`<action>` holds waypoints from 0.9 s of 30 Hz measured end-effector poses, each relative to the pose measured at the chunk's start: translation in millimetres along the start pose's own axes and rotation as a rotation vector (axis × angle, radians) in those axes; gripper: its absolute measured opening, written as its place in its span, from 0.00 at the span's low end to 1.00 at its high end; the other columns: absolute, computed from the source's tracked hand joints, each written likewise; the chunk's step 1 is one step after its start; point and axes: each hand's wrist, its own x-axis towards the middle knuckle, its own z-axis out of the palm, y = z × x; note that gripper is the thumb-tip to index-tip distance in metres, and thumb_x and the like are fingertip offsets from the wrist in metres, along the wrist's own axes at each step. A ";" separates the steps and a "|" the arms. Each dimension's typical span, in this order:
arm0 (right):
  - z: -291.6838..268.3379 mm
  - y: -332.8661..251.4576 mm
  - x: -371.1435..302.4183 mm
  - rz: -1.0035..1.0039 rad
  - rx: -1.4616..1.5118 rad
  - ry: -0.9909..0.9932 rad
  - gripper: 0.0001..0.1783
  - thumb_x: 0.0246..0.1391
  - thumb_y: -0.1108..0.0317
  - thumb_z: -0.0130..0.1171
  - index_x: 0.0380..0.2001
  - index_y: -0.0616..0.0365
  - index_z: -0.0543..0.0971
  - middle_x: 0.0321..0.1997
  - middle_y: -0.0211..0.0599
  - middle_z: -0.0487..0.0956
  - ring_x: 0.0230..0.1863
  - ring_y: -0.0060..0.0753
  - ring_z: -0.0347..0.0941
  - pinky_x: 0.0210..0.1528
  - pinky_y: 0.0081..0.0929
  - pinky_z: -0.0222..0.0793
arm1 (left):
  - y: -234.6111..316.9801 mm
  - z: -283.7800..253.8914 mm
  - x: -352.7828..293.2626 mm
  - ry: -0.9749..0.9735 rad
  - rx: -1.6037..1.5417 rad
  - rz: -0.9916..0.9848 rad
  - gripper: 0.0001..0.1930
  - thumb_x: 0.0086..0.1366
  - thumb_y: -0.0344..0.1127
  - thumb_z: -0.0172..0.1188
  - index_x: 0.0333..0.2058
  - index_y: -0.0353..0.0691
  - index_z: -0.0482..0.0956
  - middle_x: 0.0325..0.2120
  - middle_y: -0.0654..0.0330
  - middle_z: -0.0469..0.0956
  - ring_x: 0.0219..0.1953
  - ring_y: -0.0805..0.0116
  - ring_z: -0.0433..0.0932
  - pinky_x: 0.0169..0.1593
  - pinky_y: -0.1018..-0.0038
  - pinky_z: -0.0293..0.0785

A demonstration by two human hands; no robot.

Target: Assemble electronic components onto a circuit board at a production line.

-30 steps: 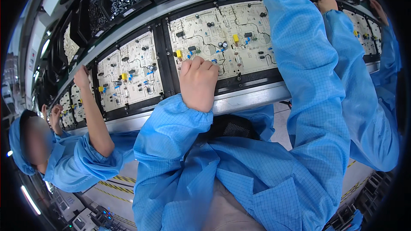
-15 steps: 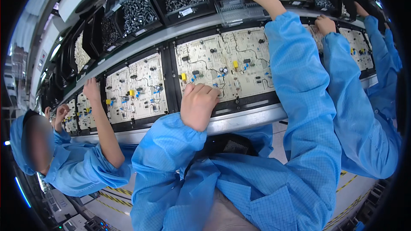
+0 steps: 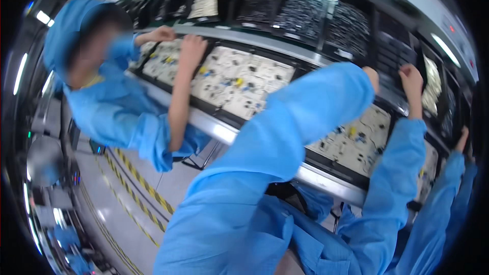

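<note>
My left hand [image 3: 373, 79] reaches over the circuit boards toward the parts bins; only its back edge shows past the blue sleeve, and its fingers are hidden. To its right, my right hand [image 3: 412, 85] is raised beside a black compartment bin [image 3: 391, 46]. Its thumb and fingers are pinched together; whatever they hold, if anything, is too small and blurred to make out. Below both hands lies a pale circuit board [image 3: 351, 140] in a black carrier, dotted with black, blue and yellow components. My left sleeve covers part of that carrier.
Bins of dark small parts [image 3: 348, 29] line the back, with pale parts [image 3: 432, 84] at the right. A co-worker's hand [image 3: 191, 53] is over another board [image 3: 244, 79] at left. Another person's hand [image 3: 462, 140] is at far right. A metal rail [image 3: 326, 181] edges the line.
The view has swung left. My left hand has lifted off the near board and reached forward toward the bins. My right hand stays pinched by the black compartment bin.
</note>
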 end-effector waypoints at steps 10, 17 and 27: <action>-19.5 18.9 0.6 0.170 0.233 -0.114 0.05 0.52 0.71 0.58 0.31 0.60 0.77 0.24 0.34 0.77 0.27 0.27 0.74 0.33 0.24 0.69 | 9.8 -6.5 -7.0 -0.079 -0.718 0.138 0.18 0.52 0.37 0.62 0.37 0.26 0.77 0.35 0.45 0.79 0.32 0.53 0.81 0.36 0.61 0.80; -55.4 10.6 -27.8 -0.037 0.122 -0.008 0.06 0.53 0.71 0.57 0.34 0.61 0.74 0.26 0.40 0.75 0.28 0.31 0.72 0.34 0.27 0.67 | -16.2 33.0 62.6 -0.307 -1.330 -0.140 0.10 0.63 0.28 0.53 0.36 0.24 0.73 0.31 0.47 0.76 0.30 0.49 0.79 0.29 0.58 0.83; -66.6 76.5 -76.8 0.494 0.265 -0.118 0.24 0.56 0.62 0.58 0.52 0.65 0.70 0.38 0.38 0.76 0.38 0.29 0.71 0.41 0.28 0.66 | 27.8 1.1 25.2 -0.484 -1.525 -0.009 0.11 0.66 0.26 0.45 0.46 0.30 0.63 0.40 0.46 0.71 0.38 0.43 0.76 0.35 0.54 0.81</action>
